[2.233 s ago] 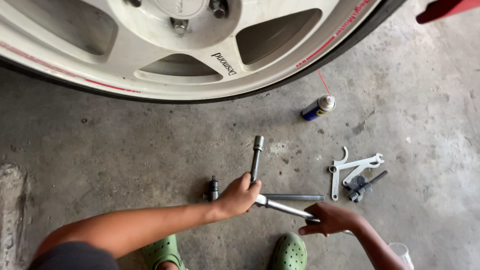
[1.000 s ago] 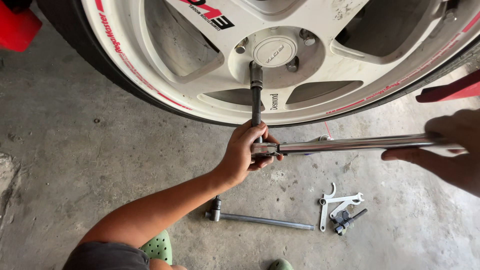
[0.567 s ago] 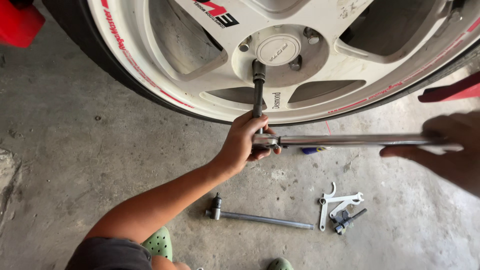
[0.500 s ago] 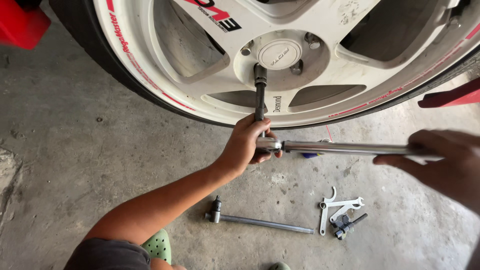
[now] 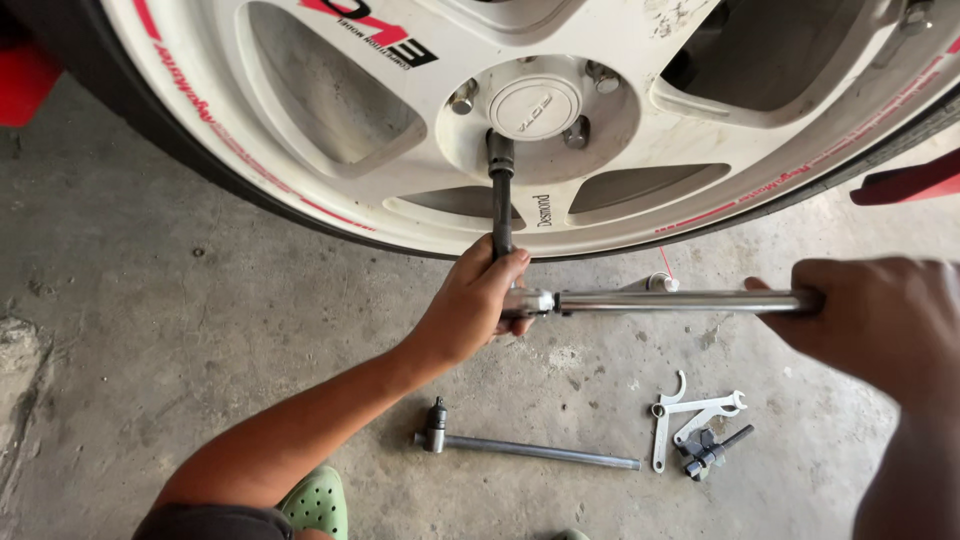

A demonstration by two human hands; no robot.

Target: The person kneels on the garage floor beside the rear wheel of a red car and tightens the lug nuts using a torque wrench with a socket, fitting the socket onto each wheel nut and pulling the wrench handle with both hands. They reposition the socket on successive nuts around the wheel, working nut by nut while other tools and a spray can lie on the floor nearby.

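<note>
At the hub: a dark socket extension (image 5: 500, 195) runs from the lower-left lug nut of the white wheel (image 5: 330, 110) down to the head of a chrome breaker bar (image 5: 680, 300).
Left hand (image 5: 478, 305): its grip is clenched around the joint where extension meets bar, steadying it.
Right hand (image 5: 885, 320): its grip is wrapped tight on the far right end of the bar handle, which lies level.
On the floor (image 5: 150, 300): a second long bar with socket (image 5: 520, 450) lies near the arm; a flat silver wrench (image 5: 690, 420) and small dark parts sit just right of it.
Doing it well: judging by the setup, keep the extension square to the nut, left hand pressing inward so the socket stays seated, and pull smoothly at the handle end.
Hard to see: the socket's seat on the nut is hidden; the right hand is partly cut off; 4 other lug nuts show; a small can behind the bar is mostly covered.
</note>
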